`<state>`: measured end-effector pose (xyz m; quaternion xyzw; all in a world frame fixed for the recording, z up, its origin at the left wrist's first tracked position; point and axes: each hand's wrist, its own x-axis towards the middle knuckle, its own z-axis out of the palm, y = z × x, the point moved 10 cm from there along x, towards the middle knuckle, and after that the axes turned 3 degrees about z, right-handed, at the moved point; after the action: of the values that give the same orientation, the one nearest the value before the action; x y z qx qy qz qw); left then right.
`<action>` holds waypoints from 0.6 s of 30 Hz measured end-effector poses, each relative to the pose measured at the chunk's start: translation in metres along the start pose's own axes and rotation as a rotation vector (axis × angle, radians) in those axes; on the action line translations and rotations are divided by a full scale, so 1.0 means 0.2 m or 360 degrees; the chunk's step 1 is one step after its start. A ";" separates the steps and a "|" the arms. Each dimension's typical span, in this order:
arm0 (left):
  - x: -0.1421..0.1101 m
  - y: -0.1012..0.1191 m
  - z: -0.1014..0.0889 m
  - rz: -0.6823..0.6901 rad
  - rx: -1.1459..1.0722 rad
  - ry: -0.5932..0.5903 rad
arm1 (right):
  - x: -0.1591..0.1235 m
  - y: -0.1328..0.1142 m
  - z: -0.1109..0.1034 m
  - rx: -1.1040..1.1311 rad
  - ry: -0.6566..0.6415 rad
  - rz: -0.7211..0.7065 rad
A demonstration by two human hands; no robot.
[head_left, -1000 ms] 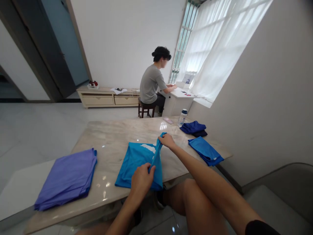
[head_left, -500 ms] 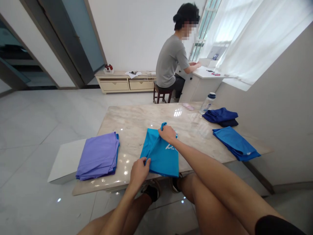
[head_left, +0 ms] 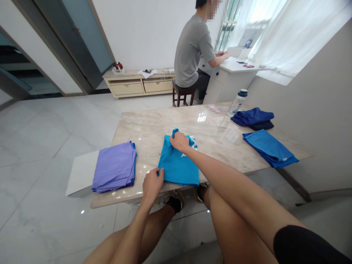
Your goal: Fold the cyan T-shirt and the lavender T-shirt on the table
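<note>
A bright blue T-shirt (head_left: 181,170) with white print lies partly folded on the marble-patterned table (head_left: 148,123), close to its front edge. My right hand (head_left: 179,141) pinches the shirt's far edge, where a bunched bit of cloth sticks up past the fingers. At the near left corner, my left hand (head_left: 153,180) grips the shirt's side edge between thumb and fingers. Left of the shirt, a folded purple garment (head_left: 114,167) lies over blue cloth, partly on a white box (head_left: 79,176).
On the right lie a folded blue garment (head_left: 268,146) and a dark blue garment (head_left: 253,118), near a clear water bottle (head_left: 237,104). Beyond the table, a person in a grey shirt (head_left: 189,51) sits on a stool (head_left: 183,93) at a white desk (head_left: 233,79).
My right hand has carried the shirt's far edge leftward, laying the fold flatter toward the left side. My left hand keeps its corner. The camera view has tilted down slightly.
</note>
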<state>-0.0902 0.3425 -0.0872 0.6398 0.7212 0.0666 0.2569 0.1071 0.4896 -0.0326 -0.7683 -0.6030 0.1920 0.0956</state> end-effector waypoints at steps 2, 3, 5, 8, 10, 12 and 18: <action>0.00 -0.02 -0.02 -0.0033 0.0061 0.0014 | 0.00 -0.02 0.02 0.0067 -0.0065 -0.0013; 0.00 -0.03 -0.03 -0.0046 0.0092 0.0025 | 0.00 -0.02 0.03 0.0095 -0.0092 -0.0012; 0.01 -0.04 -0.05 -0.0062 0.0145 0.0048 | 0.00 0.01 0.02 0.0121 -0.0116 0.0004; 0.02 -0.04 -0.07 -0.0064 0.0186 0.0063 | 0.00 0.09 0.00 0.0037 -0.0088 -0.0006; 0.02 -0.05 -0.08 -0.0065 0.0203 0.0063 | 0.00 0.17 -0.02 -0.0074 -0.0070 -0.0057; 0.02 -0.06 -0.08 -0.0080 0.0245 0.0077 | 0.01 0.26 -0.03 -0.0153 -0.0083 -0.0124; 0.03 -0.09 -0.11 -0.0084 0.0490 0.0082 | 0.05 0.49 -0.05 -0.0175 -0.0071 -0.0226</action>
<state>-0.1160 0.3504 -0.0781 0.6506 0.7458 -0.0350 0.1389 0.2006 0.4758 -0.0617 -0.7232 -0.6677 0.1684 0.0531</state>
